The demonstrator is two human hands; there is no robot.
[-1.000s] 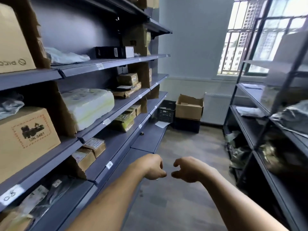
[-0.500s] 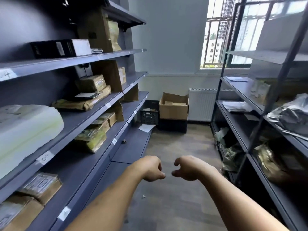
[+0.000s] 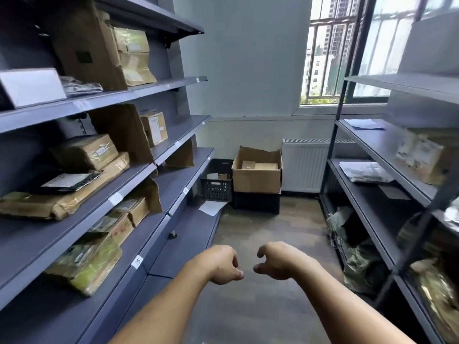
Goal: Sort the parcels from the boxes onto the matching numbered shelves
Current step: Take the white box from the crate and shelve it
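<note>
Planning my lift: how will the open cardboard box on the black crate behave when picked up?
The open cardboard box looks stiff, though its torn top flaps may bend under a grip. Only a few small parcels show inside, so probably light. Pushed, it could slide off the black crate.

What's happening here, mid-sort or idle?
Between picks. A person faces down the aisle between the grey shelves, carrying nothing: left hand and right hand are held out in front, fingers loosely curled. The open cardboard box with parcels sits on a black crate by the far wall.
</note>
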